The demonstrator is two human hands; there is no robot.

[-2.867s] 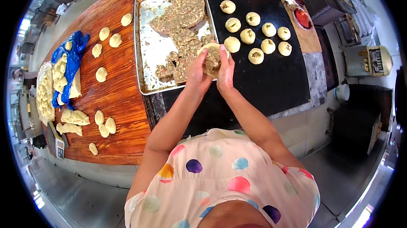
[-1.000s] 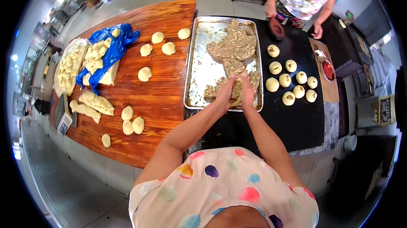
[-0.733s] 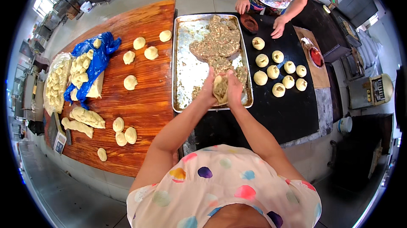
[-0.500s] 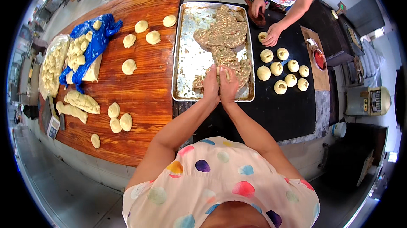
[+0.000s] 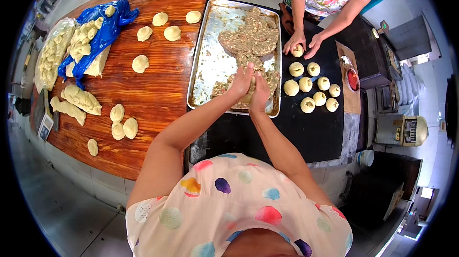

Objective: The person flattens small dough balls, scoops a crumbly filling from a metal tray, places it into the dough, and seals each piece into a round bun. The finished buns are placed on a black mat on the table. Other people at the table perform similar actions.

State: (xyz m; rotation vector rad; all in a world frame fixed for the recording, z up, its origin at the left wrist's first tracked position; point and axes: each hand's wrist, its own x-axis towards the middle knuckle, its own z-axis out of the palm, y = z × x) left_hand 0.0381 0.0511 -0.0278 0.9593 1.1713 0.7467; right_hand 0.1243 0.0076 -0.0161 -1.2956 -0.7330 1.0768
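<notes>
Over the near part of a metal tray (image 5: 201,65) my two hands come together around a ball of dough (image 5: 249,93). My left hand (image 5: 240,84) presses on it from the left, fingers pointing up and away from me. On the other side my right hand (image 5: 259,93) cups it, palm turned inward. Most of the ball is hidden between the palms. Chopped, greenish-brown filling (image 5: 251,37) is spread in the tray, the thickest heap at the far side and more beneath my hands.
Left, a wooden table (image 5: 162,80) bears flat dough rounds (image 5: 140,64), dough rolls (image 5: 81,99), a blue plastic bag (image 5: 103,49) with dough pieces and a scale (image 5: 45,127). Right, several filled buns (image 5: 305,84) sit on a black surface (image 5: 306,137). Across, a co-worker's hands (image 5: 297,41) handle another bun.
My hands have turned and shifted slightly, the left fingers now raised and the palms facing each other around the dough. The co-worker's left and right hands have closed in around a bun.
</notes>
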